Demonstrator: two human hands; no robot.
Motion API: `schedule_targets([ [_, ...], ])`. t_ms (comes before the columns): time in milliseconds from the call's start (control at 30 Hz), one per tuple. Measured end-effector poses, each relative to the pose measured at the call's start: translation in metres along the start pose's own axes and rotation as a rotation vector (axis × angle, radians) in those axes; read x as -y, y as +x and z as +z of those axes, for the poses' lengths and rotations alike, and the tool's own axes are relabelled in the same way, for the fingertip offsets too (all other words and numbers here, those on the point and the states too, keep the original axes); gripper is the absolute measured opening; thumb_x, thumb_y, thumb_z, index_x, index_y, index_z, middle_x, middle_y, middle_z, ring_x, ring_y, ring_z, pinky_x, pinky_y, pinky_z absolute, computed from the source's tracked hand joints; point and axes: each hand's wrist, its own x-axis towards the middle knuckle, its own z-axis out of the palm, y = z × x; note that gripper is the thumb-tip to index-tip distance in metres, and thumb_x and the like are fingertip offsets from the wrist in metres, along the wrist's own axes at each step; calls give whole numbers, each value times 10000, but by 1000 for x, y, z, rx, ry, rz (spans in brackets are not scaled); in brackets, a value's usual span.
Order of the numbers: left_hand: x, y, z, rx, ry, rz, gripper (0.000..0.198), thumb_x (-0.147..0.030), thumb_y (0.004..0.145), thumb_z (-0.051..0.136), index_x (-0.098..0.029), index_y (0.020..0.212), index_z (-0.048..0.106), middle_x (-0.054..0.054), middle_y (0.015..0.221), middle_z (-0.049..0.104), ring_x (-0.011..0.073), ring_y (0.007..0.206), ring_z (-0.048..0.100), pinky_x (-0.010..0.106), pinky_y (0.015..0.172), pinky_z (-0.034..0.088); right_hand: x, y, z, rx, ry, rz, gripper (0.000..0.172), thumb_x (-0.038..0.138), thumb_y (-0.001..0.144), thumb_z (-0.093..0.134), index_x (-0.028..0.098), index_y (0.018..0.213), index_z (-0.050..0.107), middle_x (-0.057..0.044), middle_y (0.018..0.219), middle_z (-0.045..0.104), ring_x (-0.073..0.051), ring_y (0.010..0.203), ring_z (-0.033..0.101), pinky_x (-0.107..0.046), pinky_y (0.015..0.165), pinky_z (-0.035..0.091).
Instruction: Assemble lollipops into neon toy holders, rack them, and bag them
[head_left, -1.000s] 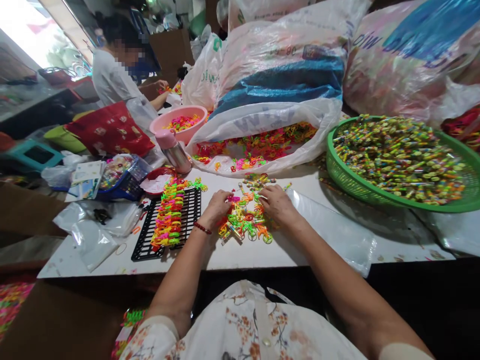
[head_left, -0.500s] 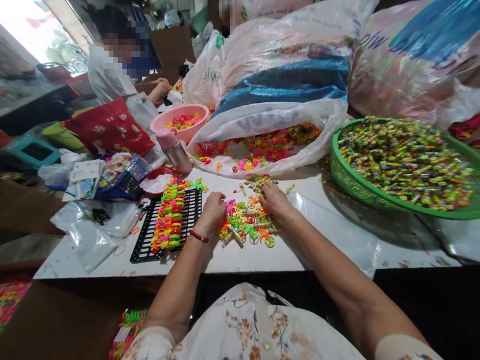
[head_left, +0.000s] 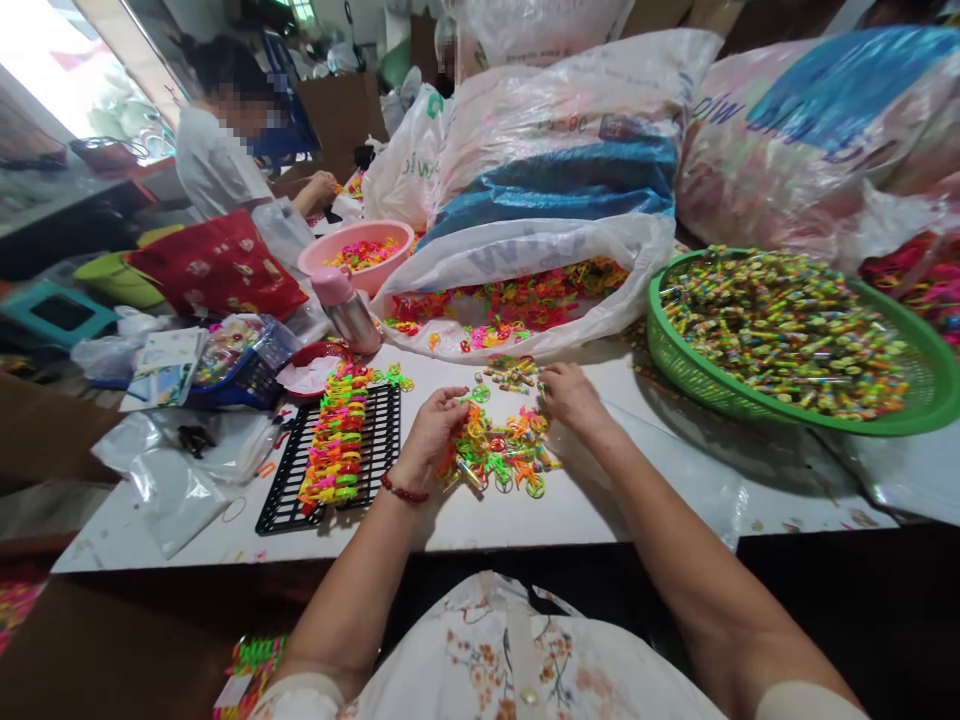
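Left hand (head_left: 435,425) and right hand (head_left: 576,398) are held with curled fingers at ten and two o'clock of a pile of toys (head_left: 501,466) on the white table (head_left: 450,532). A green piece (head_left: 481,390) is seen by the left fingertips, but whether it is gripped cannot be told; nor can it be told whether anything is pinched by the right. At twelve, just beyond the pile, tubes (head_left: 516,374) are scattered. At nine, a black rack (head_left: 386,420) is partly covered by a row of toys (head_left: 341,430). At three, a clear bag (head_left: 679,475) is partly hidden by the right forearm. Farther out, a flask (head_left: 357,320) is stood at ten, and at twelve the depths of an open sack (head_left: 600,322) are shaded by its flap. A green basket (head_left: 671,365) is heaped with similar tubes at two; behind it, red pieces (head_left: 911,280) are cut off by the frame. At far ten, a co-worker (head_left: 214,160) is partly screened by a red bag (head_left: 225,270).
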Motion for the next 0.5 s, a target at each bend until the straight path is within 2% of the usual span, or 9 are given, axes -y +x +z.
schedule_targets([
  [67, -3, -6, -4, -9, -111, -49, 453, -181, 618, 821, -160, 1020, 612, -36, 700, 600, 69, 545, 543, 187, 520, 447, -27, 5, -2, 152, -190, 64, 246, 125, 838, 531, 137, 953, 748, -150, 1093, 664, -253, 985, 520, -326, 851, 373],
  [167, -8, -13, -5, -13, -173, -107, 407, -125, 606, 820, -156, 950, 604, -9, 778, 635, 82, 608, 588, 201, 548, 496, -47, 11, 0, 265, -238, 56, 238, 127, 833, 526, 148, 854, 762, -120, 951, 682, -223, 909, 525, -305, 831, 351],
  [233, -11, -18, -2, -18, -187, -123, 363, -111, 602, 820, -157, 885, 596, -10, 783, 634, 88, 633, 597, 201, 545, 505, -48, 13, 4, 276, -238, 42, 247, 125, 840, 520, 156, 855, 765, -113, 919, 687, -222, 902, 532, -299, 825, 350],
  [367, -14, -28, 5, -25, -208, -122, 348, -88, 576, 821, -156, 834, 598, -16, 779, 643, 90, 671, 613, 196, 579, 522, -39, 16, 7, 241, -260, 35, 256, 160, 892, 498, 116, 950, 743, -153, 981, 679, -252, 938, 543, -301, 793, 375],
  [500, -16, -35, 6, -28, -259, -66, 338, -51, 561, 817, -157, 795, 596, -24, 779, 656, 84, 723, 635, 199, 689, 533, -34, 20, -4, 170, -239, 14, 224, 145, 883, 522, 106, 1001, 709, -155, 1033, 667, -247, 966, 561, -293, 814, 405],
])
